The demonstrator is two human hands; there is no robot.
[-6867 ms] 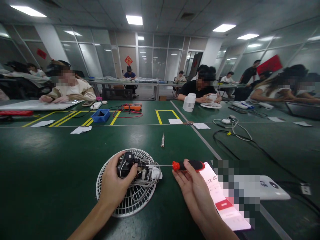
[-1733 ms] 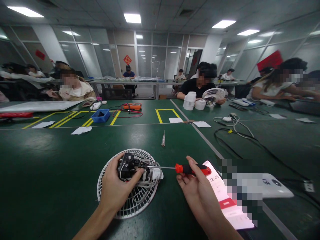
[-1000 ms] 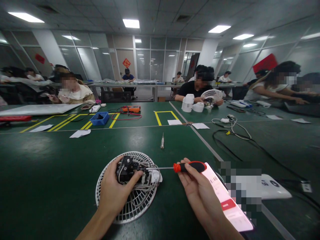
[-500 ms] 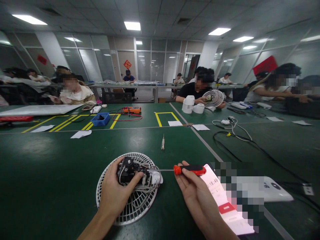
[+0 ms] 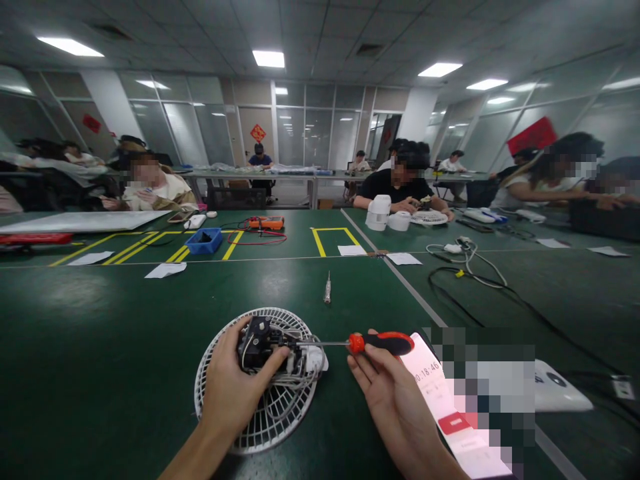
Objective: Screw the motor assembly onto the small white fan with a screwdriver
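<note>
My left hand [image 5: 233, 377] is wrapped around the black motor housing [image 5: 257, 340] of a fan, thumb on its near right side. The motor lies on a round white fan grille [image 5: 267, 427] with grey wires [image 5: 295, 380] looped around it. From the right, my right hand [image 5: 387, 387] grips a screwdriver [image 5: 385, 343] with a red and black handle, between thumb and fingers. Its shaft runs level to the left, and the tip is at the motor's right end; whether it sits in a screw is too small to tell. A white plastic part [image 5: 316, 359] lies below the shaft.
A small clear-handled screwdriver [image 5: 328, 290] lies beyond the grille. Under my right forearm is a lit phone [image 5: 445, 400]. Farther off are a blue bin [image 5: 204, 241], an orange multimeter [image 5: 267, 223], cables [image 5: 480, 267] and white fan parts [image 5: 379, 213]. A co-worker [image 5: 400, 180] sits opposite.
The view has shifted slightly. The screwdriver handle has turned in my right hand, showing a different side. Across the table, the co-worker's fan grille has gone from raised to flat on the table.
</note>
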